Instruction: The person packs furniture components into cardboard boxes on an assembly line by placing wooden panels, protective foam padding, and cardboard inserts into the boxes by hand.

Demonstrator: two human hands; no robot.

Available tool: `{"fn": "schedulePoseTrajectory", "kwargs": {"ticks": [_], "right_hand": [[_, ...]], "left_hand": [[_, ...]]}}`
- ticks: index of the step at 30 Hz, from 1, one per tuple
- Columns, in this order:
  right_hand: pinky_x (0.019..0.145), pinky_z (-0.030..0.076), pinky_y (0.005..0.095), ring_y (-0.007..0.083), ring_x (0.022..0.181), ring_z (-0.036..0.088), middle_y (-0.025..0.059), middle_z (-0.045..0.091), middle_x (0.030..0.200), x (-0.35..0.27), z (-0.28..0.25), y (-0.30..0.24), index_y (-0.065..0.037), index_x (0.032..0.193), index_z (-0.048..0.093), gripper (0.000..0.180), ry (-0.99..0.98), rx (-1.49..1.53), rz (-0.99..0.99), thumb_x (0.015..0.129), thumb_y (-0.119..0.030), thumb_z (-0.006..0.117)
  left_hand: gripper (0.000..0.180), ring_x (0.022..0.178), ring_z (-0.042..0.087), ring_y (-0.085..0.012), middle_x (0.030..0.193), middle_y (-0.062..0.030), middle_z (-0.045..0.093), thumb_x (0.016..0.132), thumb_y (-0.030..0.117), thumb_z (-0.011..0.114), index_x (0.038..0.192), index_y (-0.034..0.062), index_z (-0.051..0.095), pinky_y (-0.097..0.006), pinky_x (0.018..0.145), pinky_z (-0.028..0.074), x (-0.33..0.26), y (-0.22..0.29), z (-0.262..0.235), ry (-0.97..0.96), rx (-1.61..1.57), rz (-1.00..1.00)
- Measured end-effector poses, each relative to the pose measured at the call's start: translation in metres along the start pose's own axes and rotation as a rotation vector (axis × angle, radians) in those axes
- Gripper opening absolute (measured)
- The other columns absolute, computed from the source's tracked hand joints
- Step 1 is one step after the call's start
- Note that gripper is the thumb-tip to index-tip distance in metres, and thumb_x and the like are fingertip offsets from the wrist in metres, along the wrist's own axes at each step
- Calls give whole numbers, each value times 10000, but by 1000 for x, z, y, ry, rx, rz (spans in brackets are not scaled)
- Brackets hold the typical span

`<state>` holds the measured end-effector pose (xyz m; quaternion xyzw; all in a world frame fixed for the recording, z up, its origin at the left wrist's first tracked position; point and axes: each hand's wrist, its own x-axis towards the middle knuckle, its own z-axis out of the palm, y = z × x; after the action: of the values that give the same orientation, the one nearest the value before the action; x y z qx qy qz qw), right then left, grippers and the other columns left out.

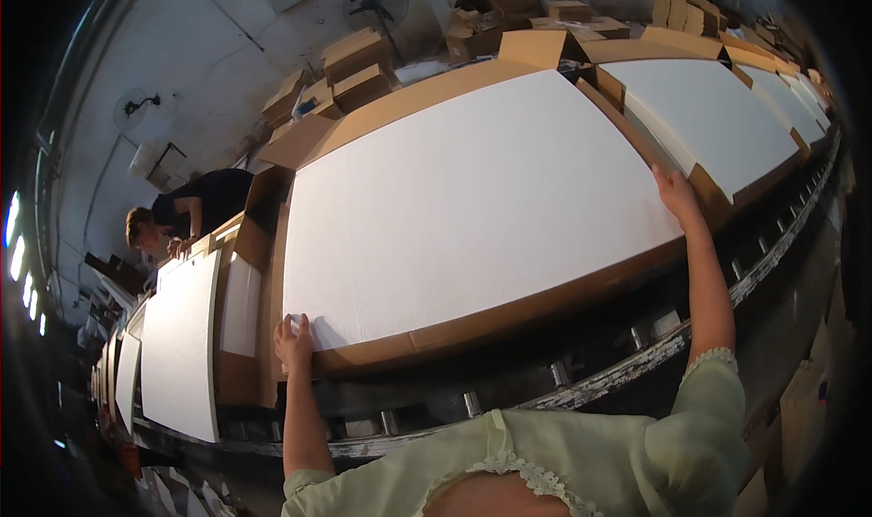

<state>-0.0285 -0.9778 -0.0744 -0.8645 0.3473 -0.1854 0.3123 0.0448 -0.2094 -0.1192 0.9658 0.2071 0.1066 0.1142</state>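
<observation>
seemingly steadying white panel (472, 203) in carton (509, 317) between left hand (293, 344) and right hand (677, 196), with curled fingers, unclear whether clenched.

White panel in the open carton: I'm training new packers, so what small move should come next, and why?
Perhaps press the white panel down: the left hand sits at its near-left corner, the right hand at its right edge, and the cardboard carton around it stands open.

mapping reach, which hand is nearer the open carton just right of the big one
Right. The right hand is at the near right corner of the big carton, beside the neighbouring carton; the left hand is at the near left corner, farther away.
</observation>
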Motion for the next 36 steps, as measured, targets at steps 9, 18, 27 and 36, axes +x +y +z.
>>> {"fn": "schedulePoseTrajectory", "kwargs": {"ticks": [9, 18, 27, 36], "right_hand": [[752, 439, 285, 139, 802, 530, 49, 608, 851, 12, -37, -42, 16, 959, 631, 477, -245, 259, 94, 871, -452, 632], [719, 480, 278, 131, 797, 576, 48, 639, 907, 35, -176, 85, 21, 1027, 643, 452, -150, 469, 10, 945, -415, 554], [818, 504, 362, 237, 917, 625, 118, 650, 1099, -66, -310, 322, 67, 1173, 593, 631, 92, 702, 570, 899, -502, 577], [830, 509, 391, 269, 951, 626, 142, 643, 1129, -42, -315, 427, 81, 1168, 594, 680, 496, 548, 754, 864, -528, 608]], "left_hand": [[570, 1222, 488, -305, 1277, -131, 553, 789, 479, 677, 1260, 169, 593, -418, 1041, 349, 23, -23, -17, -49, -171, 4], [565, 1175, 518, -213, 1276, -167, 552, 872, 200, 685, 1362, 28, 464, -314, 980, 414, 16, 83, -42, -359, -1216, 237], [344, 1078, 596, -181, 1196, -112, 634, 889, 175, 653, 1198, 27, 615, -314, 927, 448, -56, 180, -8, -473, -873, 502], [414, 1087, 579, -331, 1290, -174, 551, 829, 336, 659, 1149, 74, 643, -390, 948, 449, -91, 137, -6, -401, -359, 506]]}}
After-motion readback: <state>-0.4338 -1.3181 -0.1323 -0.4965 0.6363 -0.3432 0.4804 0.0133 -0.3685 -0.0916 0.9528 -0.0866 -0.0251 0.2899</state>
